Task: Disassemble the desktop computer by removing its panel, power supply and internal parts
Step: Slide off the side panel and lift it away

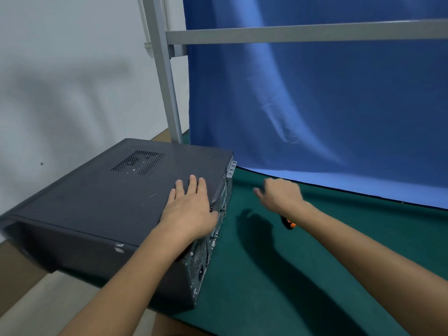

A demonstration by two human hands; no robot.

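Note:
A dark grey desktop computer case (97, 202) lies on its side at the left of a green table (278, 275), its vented side panel facing up and its rear ports facing right. My left hand (189, 212) lies flat on the panel near the rear edge, fingers spread, thumb over the back rim. My right hand (281, 195) hovers blurred above the mat to the right of the case, fingers loosely curled, holding nothing that I can see. A black and orange tool (288, 223) lies on the mat, mostly hidden under my right wrist.
A blue cloth (315, 105) hangs behind the table on a grey metal frame (169, 88). The case overhangs the table's left edge, with a white wall beyond. Brown floor (17, 265) shows below at left.

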